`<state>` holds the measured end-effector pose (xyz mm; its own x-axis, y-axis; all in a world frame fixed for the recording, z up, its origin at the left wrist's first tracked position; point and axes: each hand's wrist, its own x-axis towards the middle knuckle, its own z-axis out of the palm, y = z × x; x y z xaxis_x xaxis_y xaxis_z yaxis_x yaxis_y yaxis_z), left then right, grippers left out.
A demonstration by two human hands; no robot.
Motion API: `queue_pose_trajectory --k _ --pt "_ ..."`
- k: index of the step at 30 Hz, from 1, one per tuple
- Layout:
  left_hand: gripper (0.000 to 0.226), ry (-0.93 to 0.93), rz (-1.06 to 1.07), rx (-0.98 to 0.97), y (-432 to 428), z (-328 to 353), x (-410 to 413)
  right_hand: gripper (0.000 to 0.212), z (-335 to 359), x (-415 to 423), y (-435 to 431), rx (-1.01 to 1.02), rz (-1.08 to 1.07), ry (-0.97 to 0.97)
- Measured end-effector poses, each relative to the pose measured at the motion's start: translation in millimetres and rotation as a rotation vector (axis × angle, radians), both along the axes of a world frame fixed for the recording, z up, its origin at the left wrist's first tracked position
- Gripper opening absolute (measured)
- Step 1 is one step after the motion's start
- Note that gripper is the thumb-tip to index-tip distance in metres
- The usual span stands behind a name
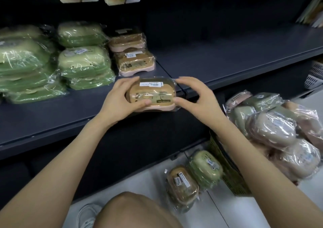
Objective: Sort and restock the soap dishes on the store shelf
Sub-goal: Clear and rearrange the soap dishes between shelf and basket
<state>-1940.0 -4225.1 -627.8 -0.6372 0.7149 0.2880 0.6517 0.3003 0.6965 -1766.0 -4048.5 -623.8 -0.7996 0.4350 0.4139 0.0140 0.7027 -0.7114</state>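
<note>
A brown-lidded soap dish with a pink base [153, 95], wrapped in clear film, sits at the front of the dark shelf [227, 60]. My left hand [120, 100] grips its left end, thumb along the front. My right hand [194, 95] pinches its right end between thumb and fingers. Behind it stand two more brown and pink soap dishes [134, 61]. Stacks of green soap dishes [83, 63] fill the shelf's left part.
A basket [225, 166] at the right holds a heap of wrapped pink and green dishes [279, 130]. Two wrapped dishes [192, 180] lie on the white floor. My knee [136, 210] is low in the middle. A white crate [314, 75] stands far right.
</note>
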Motion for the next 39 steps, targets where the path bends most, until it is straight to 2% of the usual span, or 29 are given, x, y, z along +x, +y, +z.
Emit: queue_pose_trajectory --k 1,2,3,6,8,11,15,24,30,32,36,39 --pt "0.088 0.004 0.019 0.016 0.9 -1.4 2.0 0.035 -24.3 19.6 0.0 -0.047 -0.13 0.083" --pt "0.087 0.009 0.037 0.027 2.2 -2.8 4.0 0.027 -51.7 39.5 -1.0 -0.089 -0.257 0.087" --pt "0.087 0.015 0.052 0.033 4.2 -3.3 6.7 0.024 -81.9 58.9 -2.3 -0.115 -0.357 -0.009" --pt "0.092 0.048 0.074 0.042 11.0 -4.0 17.7 0.049 -170.0 103.7 -1.2 -0.115 -0.429 -0.65" --pt "0.086 0.066 0.094 0.07 14.4 -6.0 26.8 0.069 -211.4 117.8 1.3 -0.106 -0.426 -0.945" --pt "0.081 0.083 0.127 0.106 15.7 -8.1 36.9 0.081 -237.3 120.3 6.6 -0.079 -0.465 -1.051" --pt "0.082 0.091 0.134 0.098 11.6 -8.3 44.9 0.096 -243.9 117.1 14.1 0.063 -0.472 -1.153" --pt "0.08 0.101 0.203 0.098 -10.1 -1.4 53.3 0.09 -235.0 121.0 16.6 0.207 -0.467 -1.086" --pt "0.079 0.104 0.229 0.09 -16.8 5.7 58.7 0.087 -221.2 123.4 -2.2 0.16 -0.495 -1.0" --pt "0.078 0.095 0.23 0.088 -19.2 8.9 60.0 0.089 -204.5 123.5 -8.8 0.121 -0.49 -0.934" --pt "0.079 0.085 0.237 0.073 -24.8 19.3 59.0 0.109 -146.4 122.1 -18.5 0.11 -0.472 -0.74" --pt "0.077 0.092 0.26 0.058 -29.7 29.6 56.3 0.105 -98.3 120.4 -20.8 0.111 -0.442 -0.546"
